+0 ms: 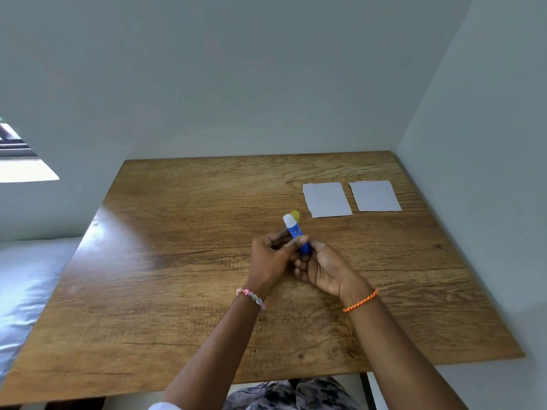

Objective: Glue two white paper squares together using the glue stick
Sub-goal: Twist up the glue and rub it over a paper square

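Note:
Two white paper squares lie side by side on the far right of the wooden table (177, 261): the left square (327, 199) and the right square (375, 195), a small gap between them. Both hands hold a blue glue stick (296, 232) over the table's middle, tilted, its white glue end pointing up and away. My left hand (270, 255) pinches the tube's body with thumb and fingers. My right hand (324, 269) grips the tube's lower end. A yellow cap (295, 215) shows just behind the white tip; whether it rests on the table I cannot tell.
Grey walls close in behind the table and along its right side. A bed with pale sheets (26, 279) runs along the table's left edge. A window (17, 155) sits at the far left. My patterned lap (293, 395) shows below the near edge.

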